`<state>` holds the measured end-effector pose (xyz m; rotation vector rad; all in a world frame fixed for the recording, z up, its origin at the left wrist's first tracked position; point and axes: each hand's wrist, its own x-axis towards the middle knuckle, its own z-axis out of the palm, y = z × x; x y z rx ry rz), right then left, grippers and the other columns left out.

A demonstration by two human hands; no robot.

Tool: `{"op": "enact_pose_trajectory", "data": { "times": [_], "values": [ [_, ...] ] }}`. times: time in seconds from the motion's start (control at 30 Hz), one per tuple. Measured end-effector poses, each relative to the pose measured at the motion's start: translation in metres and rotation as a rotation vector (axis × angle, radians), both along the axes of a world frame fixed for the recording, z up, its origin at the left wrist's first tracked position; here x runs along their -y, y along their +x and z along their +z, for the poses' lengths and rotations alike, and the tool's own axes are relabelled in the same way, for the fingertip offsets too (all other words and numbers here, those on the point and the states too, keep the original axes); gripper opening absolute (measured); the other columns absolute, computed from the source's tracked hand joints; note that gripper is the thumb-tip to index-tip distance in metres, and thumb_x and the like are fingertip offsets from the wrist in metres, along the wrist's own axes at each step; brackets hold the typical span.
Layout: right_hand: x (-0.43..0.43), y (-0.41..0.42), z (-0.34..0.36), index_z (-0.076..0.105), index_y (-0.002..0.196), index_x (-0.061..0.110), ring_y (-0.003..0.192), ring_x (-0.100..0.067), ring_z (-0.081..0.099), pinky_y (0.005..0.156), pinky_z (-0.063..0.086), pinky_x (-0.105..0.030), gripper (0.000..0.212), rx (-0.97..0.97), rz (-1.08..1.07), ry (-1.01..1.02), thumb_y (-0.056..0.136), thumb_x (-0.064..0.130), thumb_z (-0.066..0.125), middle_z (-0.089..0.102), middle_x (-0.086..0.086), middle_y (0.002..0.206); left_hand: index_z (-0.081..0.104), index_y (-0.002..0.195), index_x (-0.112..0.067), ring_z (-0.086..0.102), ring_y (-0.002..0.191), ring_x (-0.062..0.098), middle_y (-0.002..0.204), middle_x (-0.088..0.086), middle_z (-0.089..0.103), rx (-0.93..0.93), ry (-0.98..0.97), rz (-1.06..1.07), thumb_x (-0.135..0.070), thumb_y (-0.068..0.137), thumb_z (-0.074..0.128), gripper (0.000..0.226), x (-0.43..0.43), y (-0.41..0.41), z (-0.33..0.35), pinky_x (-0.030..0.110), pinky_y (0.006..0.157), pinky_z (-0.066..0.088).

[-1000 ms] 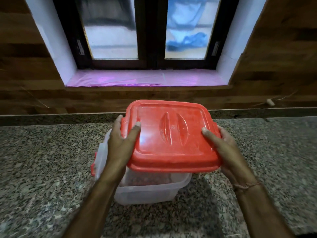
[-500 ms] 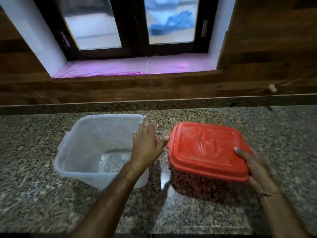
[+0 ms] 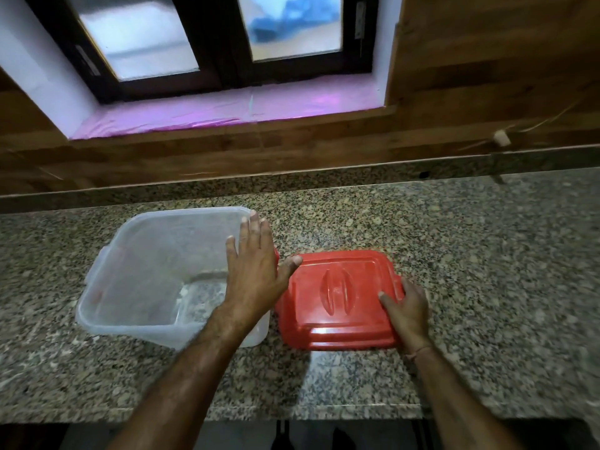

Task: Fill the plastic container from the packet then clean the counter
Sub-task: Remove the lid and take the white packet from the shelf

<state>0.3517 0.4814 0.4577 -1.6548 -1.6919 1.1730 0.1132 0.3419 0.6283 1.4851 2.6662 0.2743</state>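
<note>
Your left hand (image 3: 255,271) lies flat and open on the container (image 3: 156,274) (lidless); your right hand (image 3: 406,311) grips the lid (image 3: 337,297) on the counter (image 3: 487,254).

Your left: bare granite counter (image 3: 39,287) | centre: plastic container (image 3: 146,271) and red lid (image 3: 337,297) side by side, narrow gap | your right: open counter | behind: wooden wall (image 3: 292,147) blocks.

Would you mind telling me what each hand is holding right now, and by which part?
The right hand holds the red lid by its near right corner. The left hand is open over the clear container's right rim, gripping nothing.
</note>
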Motion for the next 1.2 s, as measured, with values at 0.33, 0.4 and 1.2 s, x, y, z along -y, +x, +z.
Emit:
{"op": "enact_pose_trajectory", "data": {
  "times": [0.33, 0.4, 1.2],
  "values": [
    [0.011, -0.012, 0.000, 0.040, 0.153, 0.020, 0.134, -0.028, 0.046, 0.109, 0.044, -0.054, 0.063, 0.332, 0.073, 0.084, 0.097, 0.037, 0.062, 0.044, -0.005, 0.152, 0.003, 0.164, -0.010, -0.014, 0.158, 0.024, 0.171, 0.009, -0.015, 0.000, 0.013, 0.005, -0.069, 0.097, 0.034, 0.095, 0.000, 0.002, 0.000, 0.055, 0.127, -0.001],
    [0.011, -0.013, 0.003, 0.039, 0.154, 0.021, 0.135, -0.028, 0.046, 0.111, 0.042, -0.053, 0.063, 0.351, 0.068, 0.067, 0.098, 0.038, 0.062, 0.042, -0.005, 0.153, 0.002, 0.164, -0.011, -0.014, 0.158, 0.024, 0.171, 0.009, -0.015, 0.017, 0.020, 0.006, -0.069, 0.097, 0.034, 0.094, 0.000, 0.002, 0.000, 0.055, 0.127, -0.002],
    [0.209, -0.303, 0.228, 0.065, 0.128, 0.016, 0.094, -0.014, 0.067, 0.083, 0.060, -0.043, 0.034, -0.308, 0.508, 0.640, 0.096, 0.025, 0.067, 0.066, -0.003, 0.123, 0.031, 0.159, -0.018, 0.026, 0.153, 0.023, 0.165, 0.005, 0.033, 0.002, 0.321, 0.290, -0.061, 0.098, 0.049, 0.077, 0.272, -0.189, 0.078, 0.043, 0.123, 0.023]
  ]
}}
